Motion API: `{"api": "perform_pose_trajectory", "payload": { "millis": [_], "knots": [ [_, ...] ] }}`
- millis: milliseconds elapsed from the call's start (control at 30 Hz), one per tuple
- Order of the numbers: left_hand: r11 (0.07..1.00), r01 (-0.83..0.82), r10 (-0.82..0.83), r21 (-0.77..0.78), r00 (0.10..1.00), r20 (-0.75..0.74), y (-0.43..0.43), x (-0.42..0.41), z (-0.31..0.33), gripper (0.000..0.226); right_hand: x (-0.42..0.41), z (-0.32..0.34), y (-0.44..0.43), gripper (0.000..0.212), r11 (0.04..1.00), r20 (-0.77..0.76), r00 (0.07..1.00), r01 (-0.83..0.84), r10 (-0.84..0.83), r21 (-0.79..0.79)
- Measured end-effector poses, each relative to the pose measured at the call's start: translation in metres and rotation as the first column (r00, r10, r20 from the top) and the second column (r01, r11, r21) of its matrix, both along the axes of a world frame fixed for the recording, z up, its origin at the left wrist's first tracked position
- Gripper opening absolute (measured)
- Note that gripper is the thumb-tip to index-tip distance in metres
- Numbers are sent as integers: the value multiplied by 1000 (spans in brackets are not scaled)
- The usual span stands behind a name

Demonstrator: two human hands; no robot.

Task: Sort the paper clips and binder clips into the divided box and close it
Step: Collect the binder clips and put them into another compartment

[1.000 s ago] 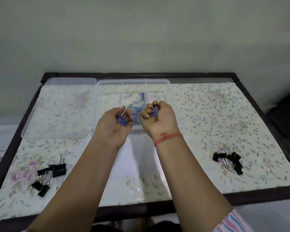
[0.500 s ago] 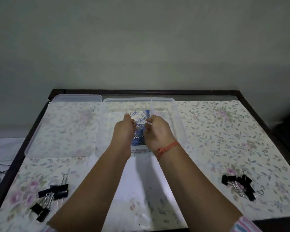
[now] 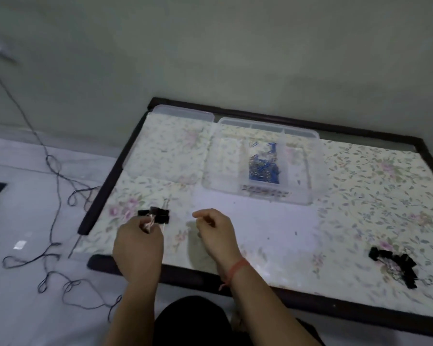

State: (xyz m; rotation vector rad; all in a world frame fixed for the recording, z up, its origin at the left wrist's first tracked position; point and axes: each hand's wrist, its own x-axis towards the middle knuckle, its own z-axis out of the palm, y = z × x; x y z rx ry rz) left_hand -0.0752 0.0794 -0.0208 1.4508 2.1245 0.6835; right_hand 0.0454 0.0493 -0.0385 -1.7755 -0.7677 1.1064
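Two heaps of black binder clips remain outside. At eight o'clock the left hand [image 3: 138, 242] pinches wire handles in the left binder clips [image 3: 156, 214], bodies pointing twelve o'clock; tangled handles could drag extras and spill them. Beside it, the right hand [image 3: 214, 229] curls loosely, apparently empty. At twelve, the divided box [image 3: 260, 196], long axis nine-to-three, holds paper clips [image 3: 263, 169] centrally. At four, right binder clips [image 3: 395, 264] lie blurred.

A low table [image 3: 125, 168] with a dark frame carries a floral cloth [image 3: 373, 196]. A thin black cord [image 3: 58, 186] loops over the pale floor [image 3: 18, 283] beside it, below a plain wall [image 3: 235, 58].
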Motion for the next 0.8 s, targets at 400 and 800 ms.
{"api": "perform_pose_trajectory", "payload": {
  "millis": [400,800],
  "knots": [
    [990,123,-126,-66,991,-40,17,-37,-39,19,-49,-29,30,41,878,763,514,-456,393,-144],
    [912,142,157,-385,746,647,26,-57,-6,20,-50,-22,35,20,909,730,556,-348,398,-230]
  ]
}}
